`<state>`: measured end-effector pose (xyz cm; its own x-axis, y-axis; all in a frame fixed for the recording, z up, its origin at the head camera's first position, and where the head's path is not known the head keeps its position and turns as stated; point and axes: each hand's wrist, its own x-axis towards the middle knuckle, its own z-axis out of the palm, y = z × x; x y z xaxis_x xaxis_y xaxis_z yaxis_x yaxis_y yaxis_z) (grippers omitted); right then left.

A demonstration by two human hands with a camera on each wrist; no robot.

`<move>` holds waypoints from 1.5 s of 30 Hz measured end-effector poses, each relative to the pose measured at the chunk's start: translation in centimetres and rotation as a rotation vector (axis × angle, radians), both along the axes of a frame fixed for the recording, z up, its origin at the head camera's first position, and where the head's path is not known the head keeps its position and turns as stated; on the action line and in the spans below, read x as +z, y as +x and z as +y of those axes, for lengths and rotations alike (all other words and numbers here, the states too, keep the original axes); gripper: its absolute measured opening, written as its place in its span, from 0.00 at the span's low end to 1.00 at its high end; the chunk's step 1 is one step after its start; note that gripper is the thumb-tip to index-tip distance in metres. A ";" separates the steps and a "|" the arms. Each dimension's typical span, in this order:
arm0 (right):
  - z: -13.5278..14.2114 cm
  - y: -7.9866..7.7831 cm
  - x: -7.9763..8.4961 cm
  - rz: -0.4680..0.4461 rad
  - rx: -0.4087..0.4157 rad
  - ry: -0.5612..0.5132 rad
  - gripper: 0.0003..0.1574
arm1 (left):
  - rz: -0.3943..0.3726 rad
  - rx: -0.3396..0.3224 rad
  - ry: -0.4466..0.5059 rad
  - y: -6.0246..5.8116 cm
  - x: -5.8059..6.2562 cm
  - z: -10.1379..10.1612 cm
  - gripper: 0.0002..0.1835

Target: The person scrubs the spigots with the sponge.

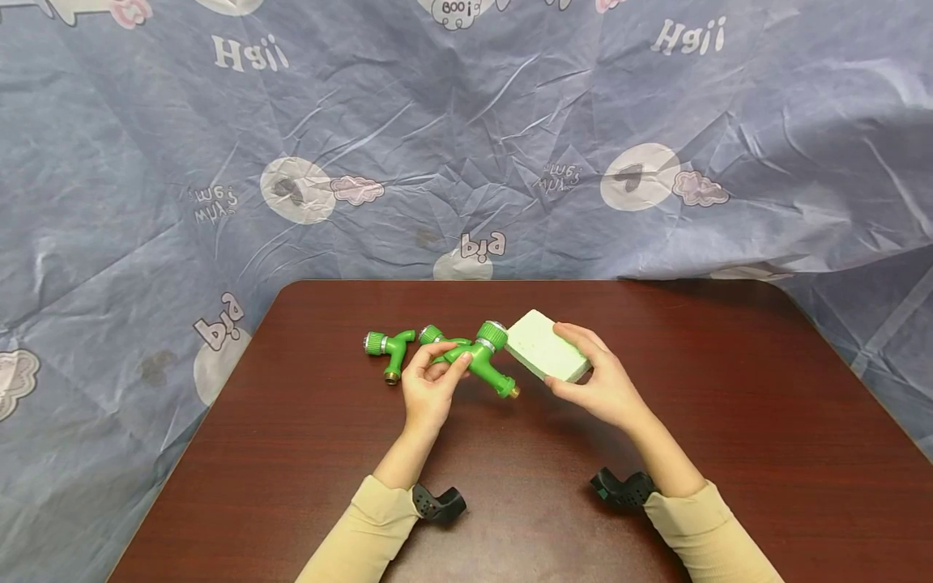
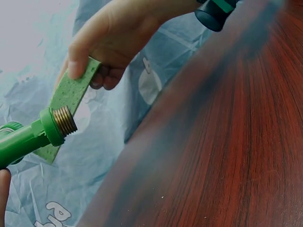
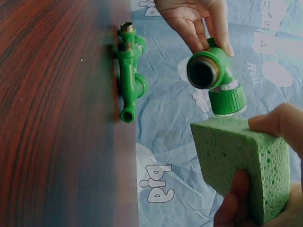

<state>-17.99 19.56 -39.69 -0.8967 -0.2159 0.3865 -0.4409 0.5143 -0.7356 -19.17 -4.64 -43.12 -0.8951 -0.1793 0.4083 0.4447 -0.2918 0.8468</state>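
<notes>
My left hand point(image 1: 430, 390) pinches a green faucet point(image 1: 481, 359) by its spout end, raised above the table. The faucet's ribbed knob faces up and its brass threaded end point(image 2: 64, 121) points away from the fingers. Between thumb and fingers, my right hand point(image 1: 603, 380) grips a pale green sponge point(image 1: 545, 346) by its edges. In the right wrist view the sponge point(image 3: 232, 151) is close to the faucet's knob point(image 3: 227, 99); whether they touch, I cannot tell. Two more green faucets lie on the table: one at the left point(image 1: 394, 348), another partly hidden behind my left hand point(image 1: 432, 334).
The dark red-brown wooden table point(image 1: 539, 486) reaches back to a blue patterned cloth point(image 1: 452, 146) hanging behind it. Black wrist devices sit by the left cuff point(image 1: 439, 504) and the right cuff point(image 1: 623, 489).
</notes>
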 end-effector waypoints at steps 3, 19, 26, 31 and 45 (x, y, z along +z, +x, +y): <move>-0.2 0.1 -0.1 -0.005 0.047 0.008 0.44 | -0.005 -0.012 0.029 0.0 0.1 0.0 0.15; -1.7 1.8 2.6 0.001 0.057 -0.107 0.39 | -0.117 -0.166 0.058 0.2 -0.4 0.1 0.18; -1.9 2.0 3.0 -0.014 0.039 -0.107 0.39 | -0.082 -0.202 0.067 0.3 -0.5 0.1 0.20; -1.9 2.0 3.0 -0.013 0.045 -0.122 0.40 | -0.099 -0.183 0.034 0.4 -0.6 0.0 0.17; -1.4 1.9 3.1 -0.006 0.018 -0.138 0.41 | -0.077 -0.112 0.016 0.3 -0.5 0.3 0.18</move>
